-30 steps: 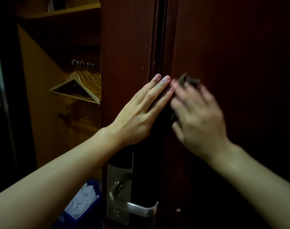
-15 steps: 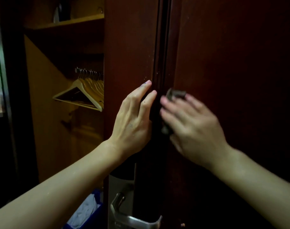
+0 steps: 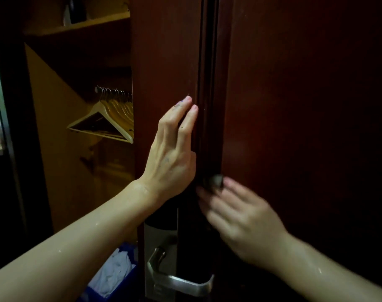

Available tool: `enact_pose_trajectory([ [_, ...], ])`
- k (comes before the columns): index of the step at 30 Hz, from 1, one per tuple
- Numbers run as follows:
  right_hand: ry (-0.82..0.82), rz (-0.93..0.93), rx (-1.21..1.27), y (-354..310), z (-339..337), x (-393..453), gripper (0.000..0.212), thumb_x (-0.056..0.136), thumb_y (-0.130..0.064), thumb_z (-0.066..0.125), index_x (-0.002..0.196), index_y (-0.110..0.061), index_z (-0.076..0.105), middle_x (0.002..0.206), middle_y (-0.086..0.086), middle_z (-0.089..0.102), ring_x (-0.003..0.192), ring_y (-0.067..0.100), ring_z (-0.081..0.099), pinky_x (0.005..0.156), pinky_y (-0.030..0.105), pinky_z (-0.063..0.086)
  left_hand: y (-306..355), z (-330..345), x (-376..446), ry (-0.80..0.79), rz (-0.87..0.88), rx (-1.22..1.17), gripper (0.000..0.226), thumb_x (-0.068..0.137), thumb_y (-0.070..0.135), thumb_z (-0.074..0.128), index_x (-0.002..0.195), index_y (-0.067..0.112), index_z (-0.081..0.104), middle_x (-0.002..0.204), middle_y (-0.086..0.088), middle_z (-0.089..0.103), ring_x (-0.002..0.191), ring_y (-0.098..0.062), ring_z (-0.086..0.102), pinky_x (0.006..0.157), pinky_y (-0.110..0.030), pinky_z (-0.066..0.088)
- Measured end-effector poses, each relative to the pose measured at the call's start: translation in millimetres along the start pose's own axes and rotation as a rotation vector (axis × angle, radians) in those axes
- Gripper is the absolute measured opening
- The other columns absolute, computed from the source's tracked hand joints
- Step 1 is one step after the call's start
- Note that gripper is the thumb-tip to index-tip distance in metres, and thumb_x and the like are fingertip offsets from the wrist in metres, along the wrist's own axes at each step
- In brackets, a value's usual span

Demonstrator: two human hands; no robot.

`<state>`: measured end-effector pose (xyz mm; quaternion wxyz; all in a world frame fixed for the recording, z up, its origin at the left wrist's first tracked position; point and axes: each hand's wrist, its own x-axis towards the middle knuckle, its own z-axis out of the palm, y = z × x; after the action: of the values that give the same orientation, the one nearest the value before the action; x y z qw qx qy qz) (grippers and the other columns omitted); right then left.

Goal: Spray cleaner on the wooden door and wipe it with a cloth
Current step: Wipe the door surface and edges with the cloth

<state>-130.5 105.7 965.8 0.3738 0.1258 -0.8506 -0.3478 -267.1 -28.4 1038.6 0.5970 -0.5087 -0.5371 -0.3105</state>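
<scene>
In a dim closet entry, the dark reddish wooden door (image 3: 294, 105) gets wiped: the right hand (image 3: 240, 223), gripping a small dark cloth (image 3: 216, 181), has slid down the edge; the flat, empty left hand (image 3: 172, 153) still braces it.

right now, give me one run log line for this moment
step: wiping door edge | left hand: flat on door, steadying | right hand: pressing cloth on edge, blurred | handle: below, untouched
</scene>
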Motion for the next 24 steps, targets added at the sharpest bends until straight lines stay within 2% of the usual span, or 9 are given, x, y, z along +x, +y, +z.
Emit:
enact_pose_trajectory([
  [2, -0.067, -0.051, 0.026, -9, 6, -21, 0.034, 0.093, -0.016, 0.040, 0.114, -0.012, 0.066, 0.134, 0.009, 0.057, 0.115, 0.025, 0.058, 0.117, 0.041, 0.024, 2, -1, 0, -0.063, 0.012, 0.069, 0.062, 0.071, -0.013, 0.045, 0.132, -0.009, 0.045, 0.141, -0.027, 0.035, 0.135, -0.037, 0.033, 0.110, -0.047, 0.034],
  [4, -0.008, -0.019, 0.044, 3, 0, -14, 0.035, 0.093, -0.017, 0.038, 0.114, -0.012, 0.066, 0.134, 0.010, 0.057, 0.111, 0.025, 0.060, 0.115, 0.042, 0.026, 4, -2, 0, -0.114, 0.025, 0.122, 0.058, 0.072, -0.006, 0.047, 0.129, -0.006, 0.052, 0.141, -0.026, 0.041, 0.134, -0.035, 0.035, 0.109, -0.048, 0.034],
  [8, 0.198, 0.335, -0.040, 46, -27, 33, 0.049, 0.086, -0.021, 0.048, 0.132, -0.008, 0.054, 0.148, 0.013, 0.041, 0.123, 0.030, 0.053, 0.115, 0.046, 0.026, 3, -3, 1, -0.132, 0.049, 0.134, 0.047, 0.084, 0.004, 0.046, 0.130, -0.002, 0.054, 0.141, -0.023, 0.043, 0.134, -0.033, 0.037, 0.107, -0.049, 0.035],
  [10, 0.228, 0.392, -0.057, 42, -26, 39, 0.050, 0.083, -0.019, 0.051, 0.132, -0.008, 0.055, 0.146, 0.013, 0.044, 0.128, 0.030, 0.048, 0.116, 0.046, 0.024, 2, -3, 0, -0.134, 0.063, 0.133, 0.047, 0.085, 0.005, 0.047, 0.132, 0.000, 0.052, 0.142, -0.022, 0.042, 0.134, -0.034, 0.037, 0.107, -0.050, 0.035],
  [14, 0.064, 0.079, 0.020, -14, 15, -19, 0.028, 0.090, -0.017, 0.047, 0.107, -0.013, 0.069, 0.120, 0.009, 0.065, 0.109, 0.028, 0.059, 0.116, 0.045, 0.024, 6, -2, 0, -0.174, 0.141, 0.176, 0.056, 0.079, 0.006, 0.049, 0.135, 0.001, 0.050, 0.145, -0.021, 0.040, 0.136, -0.036, 0.033, 0.109, -0.052, 0.031],
  [16, -0.052, -0.022, 0.035, -29, 24, -54, 0.029, 0.091, -0.018, 0.050, 0.113, -0.014, 0.068, 0.129, 0.006, 0.061, 0.108, 0.022, 0.061, 0.116, 0.043, 0.027, 8, -2, 0, -0.214, 0.210, 0.213, 0.059, 0.079, 0.006, 0.050, 0.138, 0.003, 0.048, 0.147, -0.020, 0.037, 0.139, -0.035, 0.032, 0.111, -0.053, 0.029],
  [18, -0.037, -0.063, 0.029, -24, 23, -69, 0.032, 0.090, -0.016, 0.050, 0.117, -0.014, 0.067, 0.135, 0.006, 0.057, 0.108, 0.021, 0.060, 0.115, 0.043, 0.027, 11, -1, 1, -0.254, 0.278, 0.250, 0.059, 0.080, 0.007, 0.050, 0.139, 0.006, 0.047, 0.149, -0.019, 0.036, 0.140, -0.035, 0.031, 0.111, -0.055, 0.028],
  [21, 0.140, 0.101, -0.018, 12, 4, -51, 0.036, 0.090, -0.016, 0.047, 0.121, -0.012, 0.065, 0.138, 0.010, 0.053, 0.105, 0.025, 0.057, 0.114, 0.046, 0.027, 13, 2, 2, -0.260, 0.306, 0.275, 0.059, 0.080, 0.006, 0.049, 0.139, 0.009, 0.049, 0.148, -0.018, 0.038, 0.138, -0.034, 0.035, 0.109, -0.058, 0.028],
  [24, 0.258, 0.394, -0.075, 46, -17, -23, 0.047, 0.083, -0.019, 0.056, 0.129, -0.008, 0.059, 0.144, 0.012, 0.046, 0.121, 0.032, 0.054, 0.112, 0.050, 0.029, 14, 3, 1, -0.247, 0.294, 0.257, 0.057, 0.082, 0.007, 0.049, 0.138, 0.007, 0.049, 0.148, -0.018, 0.038, 0.138, -0.037, 0.035, 0.108, -0.061, 0.027],
])
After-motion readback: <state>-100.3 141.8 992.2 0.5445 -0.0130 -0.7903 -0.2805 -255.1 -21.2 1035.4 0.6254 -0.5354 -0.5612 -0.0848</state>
